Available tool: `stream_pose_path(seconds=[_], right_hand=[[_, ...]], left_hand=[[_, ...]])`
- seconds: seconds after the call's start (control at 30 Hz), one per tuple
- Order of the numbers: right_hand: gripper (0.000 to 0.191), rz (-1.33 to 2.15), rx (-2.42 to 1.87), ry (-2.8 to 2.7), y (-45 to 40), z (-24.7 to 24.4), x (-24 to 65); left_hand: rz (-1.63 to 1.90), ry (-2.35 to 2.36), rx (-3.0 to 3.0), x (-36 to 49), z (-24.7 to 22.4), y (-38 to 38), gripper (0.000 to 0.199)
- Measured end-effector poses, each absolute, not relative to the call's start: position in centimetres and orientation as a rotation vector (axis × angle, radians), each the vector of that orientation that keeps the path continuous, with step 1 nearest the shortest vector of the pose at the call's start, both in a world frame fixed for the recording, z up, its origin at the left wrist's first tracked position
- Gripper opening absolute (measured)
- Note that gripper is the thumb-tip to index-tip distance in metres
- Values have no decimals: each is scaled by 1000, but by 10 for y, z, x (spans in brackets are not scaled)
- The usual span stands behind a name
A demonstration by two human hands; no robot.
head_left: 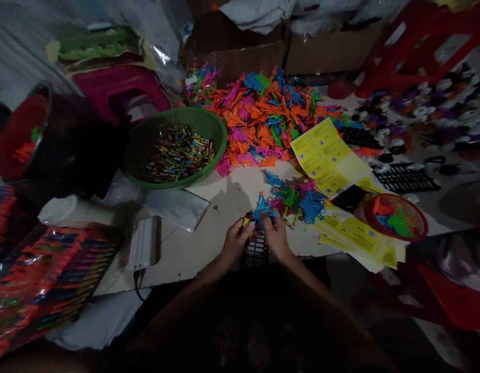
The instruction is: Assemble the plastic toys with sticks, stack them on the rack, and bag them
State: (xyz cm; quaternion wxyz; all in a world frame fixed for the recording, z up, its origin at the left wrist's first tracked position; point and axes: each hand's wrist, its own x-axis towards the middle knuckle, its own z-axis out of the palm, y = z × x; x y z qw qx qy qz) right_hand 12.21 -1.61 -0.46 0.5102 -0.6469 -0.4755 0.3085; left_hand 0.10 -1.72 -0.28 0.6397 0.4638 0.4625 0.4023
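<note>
At the table's front edge my two hands are close together. My left hand is closed on a small yellow and dark piece. My right hand pinches a blue plastic piece, which stands up between the hands and seems to touch the yellow piece. Under them lies a black grid tray, partly hidden by the hands. Just right of my right hand is a small heap of blue, green and pink plastic pieces.
A green basin of small wrapped sticks stands back left. Behind is a large pile of orange, pink and blue pieces. Yellow printed sheets and a red basket are at right. A white power bank lies at left.
</note>
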Motion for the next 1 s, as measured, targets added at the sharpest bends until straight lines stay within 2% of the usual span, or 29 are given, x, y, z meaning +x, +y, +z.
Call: stream_pose_path(seconds=[0.07,0.17,0.23,0.43,0.53,0.6,0.77,1.0], right_hand=[[31,595,-1824,-1301,-1,1,156],[43,-19,-2258,-1328,30,11,202],[46,-181,-2370,-1433,56,11,214],[49,264,-2609,-1757,130,1,194],[34,321,-2476,-1755,135,8,189],[23,467,-2207,-1658,120,15,185],[35,764,-1439,-1172,46,23,148],[27,550,-1367,-945,-1,20,111]], left_hand=[[927,1161,1194,-5,-10,-10,28],[913,1289,1319,-16,-21,0,31],[876,1294,1368,-17,-27,4,32],[642,1045,1901,-7,-46,8,27],[593,1111,1894,-12,-44,7,26],[683,1227,1678,-16,-35,6,28],[805,1014,1168,-9,1,9,39],[688,962,1187,8,8,-3,37]])
